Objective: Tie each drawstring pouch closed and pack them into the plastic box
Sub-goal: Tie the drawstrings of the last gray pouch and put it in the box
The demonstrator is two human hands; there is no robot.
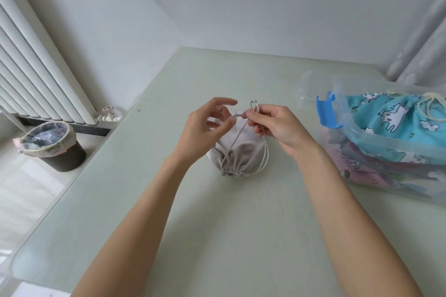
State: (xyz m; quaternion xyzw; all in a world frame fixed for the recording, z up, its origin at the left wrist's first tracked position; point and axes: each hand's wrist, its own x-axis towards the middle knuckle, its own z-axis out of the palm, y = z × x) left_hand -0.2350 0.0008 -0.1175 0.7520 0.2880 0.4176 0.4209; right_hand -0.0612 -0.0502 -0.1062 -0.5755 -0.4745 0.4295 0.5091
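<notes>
A plain beige drawstring pouch [243, 152] lies on the pale green table [217, 224], its gathered mouth toward me. Its grey cords [235, 141] run up from the mouth to my hands. My right hand [277, 128] pinches the cords above the pouch, loops hanging below it. My left hand [205, 128] pinches a cord end beside the right hand's fingertips, its index finger raised. At the right stands the clear plastic box [386, 144] with a blue latch [328, 113]; a blue cartoon-print pouch [391, 116] lies on top inside, a pink one [362, 171] beneath.
The box's clear lid [311, 89] lies behind it. A black waste bin [52, 144] with a liner stands on the floor at the left, below a white radiator [36, 75]. The table's left edge runs diagonally. White walls close the back.
</notes>
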